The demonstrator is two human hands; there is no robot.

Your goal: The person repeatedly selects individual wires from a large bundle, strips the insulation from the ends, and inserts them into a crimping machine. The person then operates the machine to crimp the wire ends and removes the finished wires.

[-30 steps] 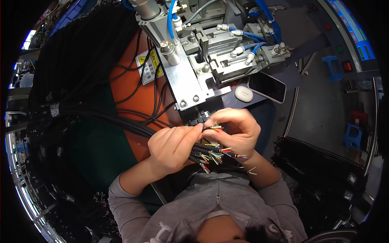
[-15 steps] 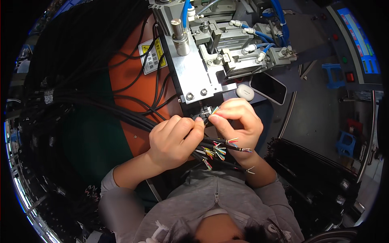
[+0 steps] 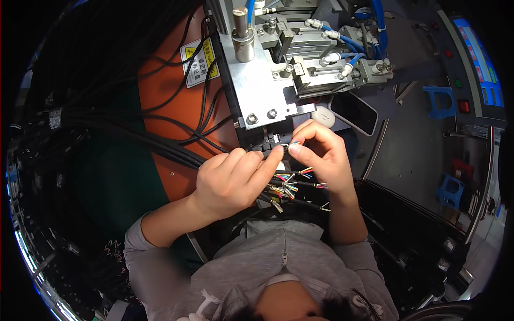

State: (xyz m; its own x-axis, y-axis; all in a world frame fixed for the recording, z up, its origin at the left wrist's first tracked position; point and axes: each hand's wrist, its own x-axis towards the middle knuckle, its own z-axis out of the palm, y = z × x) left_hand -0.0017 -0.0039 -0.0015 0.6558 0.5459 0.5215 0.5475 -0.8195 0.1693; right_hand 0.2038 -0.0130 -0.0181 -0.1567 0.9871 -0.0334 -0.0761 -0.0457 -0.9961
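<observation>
Thin coloured wires (image 3: 293, 144) are pinched between the thumb and index finger of my right hand (image 3: 327, 156). Close beside them is my left hand (image 3: 230, 179), closed, its index fingertip almost meeting the right fingertips; it seems to grip the cable these wires come from, mostly hidden by the fingers. Just beyond both hands sits a small dark fixture (image 3: 269, 142) at the front of the metal machine (image 3: 262, 93). Several black cables (image 3: 176, 152) run in from the left under my left hand. Their stripped ends, with multicoloured wires (image 3: 284, 190), fan out below my hands.
Cylinders with blue air hoses (image 3: 348, 45) stand on the machine's far right. A white rounded case (image 3: 323, 116) and a phone (image 3: 353, 114) lie right of it. An orange-brown surface (image 3: 171, 131) bears a warning label (image 3: 199, 63). A screen (image 3: 479, 59) stands far right.
My left index finger has stretched forward toward the wires. The right fingertips have shifted slightly right with the wires. The whole view has moved a little.
</observation>
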